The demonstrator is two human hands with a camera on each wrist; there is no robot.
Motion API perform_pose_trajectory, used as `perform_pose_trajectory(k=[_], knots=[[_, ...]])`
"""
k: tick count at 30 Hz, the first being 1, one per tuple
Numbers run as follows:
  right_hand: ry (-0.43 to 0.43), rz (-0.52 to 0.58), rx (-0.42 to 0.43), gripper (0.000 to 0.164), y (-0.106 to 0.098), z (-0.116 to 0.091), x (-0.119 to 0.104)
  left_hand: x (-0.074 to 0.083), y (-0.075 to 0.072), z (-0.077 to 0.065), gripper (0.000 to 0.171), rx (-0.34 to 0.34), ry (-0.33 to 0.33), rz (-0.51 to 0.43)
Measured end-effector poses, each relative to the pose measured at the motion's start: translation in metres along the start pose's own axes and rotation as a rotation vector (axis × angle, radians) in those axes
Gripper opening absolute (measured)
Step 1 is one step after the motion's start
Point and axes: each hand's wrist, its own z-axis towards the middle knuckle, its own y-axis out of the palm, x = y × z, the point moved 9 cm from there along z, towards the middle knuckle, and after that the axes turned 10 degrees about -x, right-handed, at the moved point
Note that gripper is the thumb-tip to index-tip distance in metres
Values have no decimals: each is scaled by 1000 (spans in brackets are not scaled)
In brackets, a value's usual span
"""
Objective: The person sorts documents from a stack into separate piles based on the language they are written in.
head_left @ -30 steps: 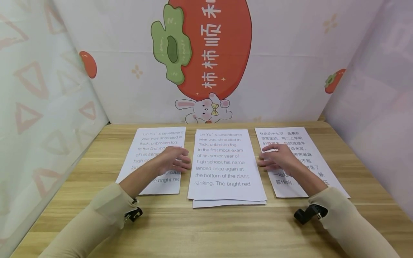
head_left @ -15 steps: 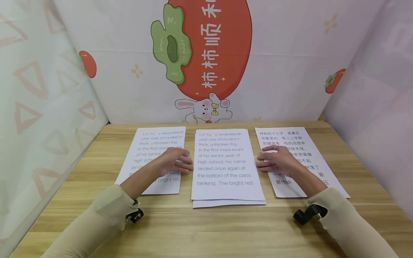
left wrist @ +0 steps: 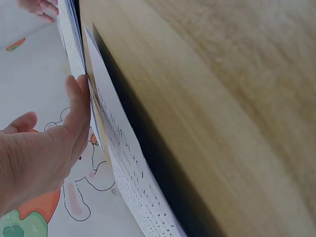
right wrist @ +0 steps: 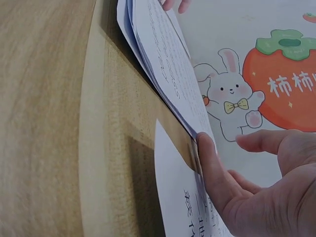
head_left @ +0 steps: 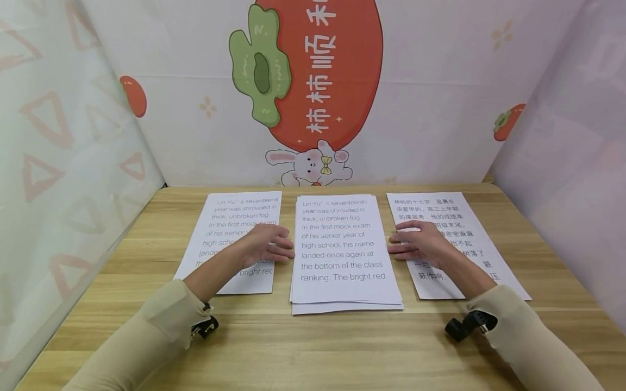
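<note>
- Paper stack [head_left: 339,290], one: white sheets printed with large English text, lying flat at the middle of the table, between two other papers. Text faces the wearer; the first line begins "Lin Yu's seventeenth". Edges uneven: lower sheets show past the top one along the near side.
- Left hand [head_left: 264,245], one: at the stack's left edge, fingers extended and lightly bent, thumb apart from them, fingertips against the paper's side; nothing gripped.
- Right hand [head_left: 426,244], one: at the stack's right edge, fingers extended, thumb apart from them, a fingertip touching the paper's side in the right wrist view; nothing gripped.
- Left paper [head_left: 227,217], one: white, the same English text, partly beneath the left hand and forearm as seen from the head. Its near edge stands slightly off the wood, over a dark shadow. Number of sheets: cannot tell.
- Right paper [head_left: 467,239], one: white, printed in Chinese characters, set at a slant, partly covered from the head view by the right hand. Its near left corner lifts, with a shadow beside it.
- Sleeves [head_left: 137,331], two: beige, with a black device [head_left: 459,328] at each wrist.
- Table [head_left: 313,353], one: light wood grain.
- Backdrop [head_left: 420,141], one: white, behind the table, printed with a large red persimmon [head_left: 352,70] and a white rabbit [head_left: 309,163] wearing a yellow bow.
</note>
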Motion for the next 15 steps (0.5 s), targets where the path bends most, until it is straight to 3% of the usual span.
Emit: perform_pose_trajectory(k=[15], knots=[[-34,3,-4,59,4,-2,0,4,0,-4,41,1,34,-21]])
